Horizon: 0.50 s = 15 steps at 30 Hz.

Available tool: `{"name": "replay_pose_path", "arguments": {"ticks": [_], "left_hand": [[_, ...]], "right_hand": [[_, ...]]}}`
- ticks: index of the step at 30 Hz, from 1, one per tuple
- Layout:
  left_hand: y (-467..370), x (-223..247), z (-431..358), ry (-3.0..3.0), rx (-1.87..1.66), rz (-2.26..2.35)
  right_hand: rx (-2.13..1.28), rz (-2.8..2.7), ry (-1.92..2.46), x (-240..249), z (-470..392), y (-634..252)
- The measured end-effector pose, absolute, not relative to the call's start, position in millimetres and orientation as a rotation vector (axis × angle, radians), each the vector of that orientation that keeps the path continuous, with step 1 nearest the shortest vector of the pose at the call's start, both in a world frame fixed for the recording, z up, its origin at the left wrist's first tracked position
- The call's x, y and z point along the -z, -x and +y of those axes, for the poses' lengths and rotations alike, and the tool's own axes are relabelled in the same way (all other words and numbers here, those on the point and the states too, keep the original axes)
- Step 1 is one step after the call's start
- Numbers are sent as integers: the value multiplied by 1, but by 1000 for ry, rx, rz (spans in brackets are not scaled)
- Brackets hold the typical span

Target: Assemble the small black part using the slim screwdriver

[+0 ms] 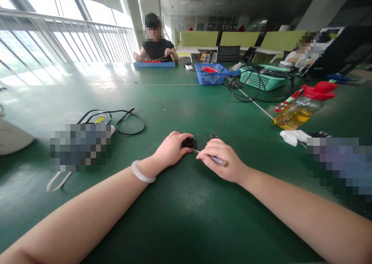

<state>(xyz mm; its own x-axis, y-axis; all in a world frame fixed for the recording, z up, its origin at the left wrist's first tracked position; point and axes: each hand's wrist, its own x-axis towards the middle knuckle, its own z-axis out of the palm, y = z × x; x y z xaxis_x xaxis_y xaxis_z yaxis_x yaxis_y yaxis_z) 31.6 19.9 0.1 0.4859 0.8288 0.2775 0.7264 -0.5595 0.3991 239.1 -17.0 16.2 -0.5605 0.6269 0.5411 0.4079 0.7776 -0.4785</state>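
Observation:
Near the middle of the green table, my left hand [171, 148] grips a small black part [190, 142] between thumb and fingers; its exact kind I cannot make out. My right hand [223, 158] is closed around a screwdriver [217, 160] with a clear handle. The screwdriver's thin shaft points left, its tip at the lower edge of the black part. Just beyond my right fingers lies another small dark piece [214, 136], partly hidden by the hand.
On the green table [180, 217], a black cable [130, 133] lies at left. At right are a red-capped bottle [302, 107] and a white cloth [293, 137]. Farther back stand a blue basket [209, 78] and a green basket [258, 80] with cables. Another person [157, 43] sits opposite.

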Motion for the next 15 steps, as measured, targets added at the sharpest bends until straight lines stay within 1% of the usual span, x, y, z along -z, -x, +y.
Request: {"name": "replay_pose_path", "arguments": {"ticks": [4,8,12,15], "left_hand": [[-33,0,18,-2487,-658,1362],[-33,-3,15,-2485,-733,1378],[-32,-9,15,-2471,-968,1466],[-31,-10,16,-2458,-984,1586]], "right_hand": [[-410,-2266,801,-16,-17,-239],[-338,-1985,832,-17,-13,-246],[-266,-1710,1030,-14,-1,-253],[-210,-1519,1223,-11,9,-259]]}}
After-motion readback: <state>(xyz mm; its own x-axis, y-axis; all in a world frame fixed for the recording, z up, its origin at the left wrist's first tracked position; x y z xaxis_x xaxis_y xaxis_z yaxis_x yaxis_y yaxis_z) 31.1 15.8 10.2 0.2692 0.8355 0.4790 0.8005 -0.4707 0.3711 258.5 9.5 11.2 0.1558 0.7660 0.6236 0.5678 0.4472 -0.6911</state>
